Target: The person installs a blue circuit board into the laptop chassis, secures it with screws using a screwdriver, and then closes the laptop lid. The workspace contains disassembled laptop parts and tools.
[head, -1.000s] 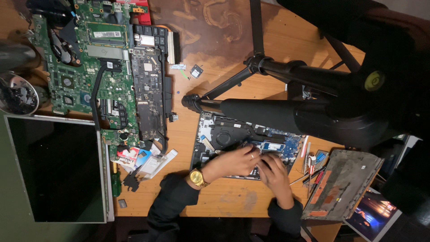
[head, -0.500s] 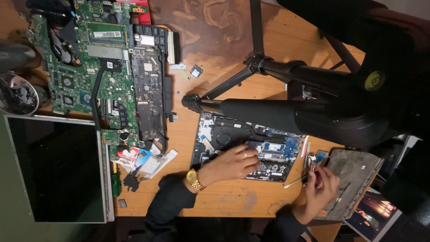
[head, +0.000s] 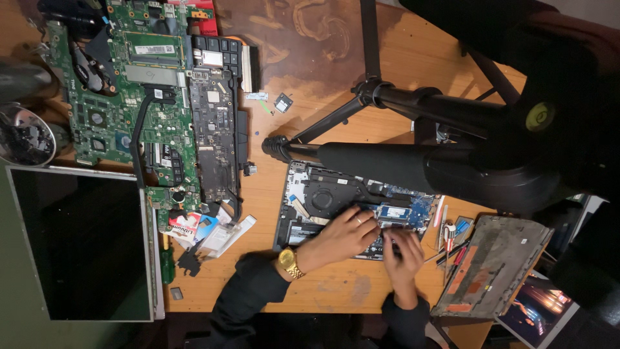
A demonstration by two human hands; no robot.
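An opened laptop base [head: 323,194], with its fan, battery and blue circuit board bare, lies on the wooden table [head: 413,71]. My left hand [head: 342,236], which wears a gold watch and a ring, rests flat on the near part of the base with its fingers spread. My right hand [head: 403,255] is close beside it at the near right part of the base. Its fingers are curled down onto the inside. Whether they pinch a small tool is hidden.
A black tripod [head: 400,103] stretches over the table and the laptop's far edge. Green circuit boards [head: 155,116] and a keyboard part lie far left, a screen panel [head: 77,245] near left. Screwdrivers [head: 452,242] and a dusty laptop cover [head: 497,265] lie at the right.
My right hand went out to the tools at the right, then came back onto the laptop base beside my left hand. My left hand stayed on the base.
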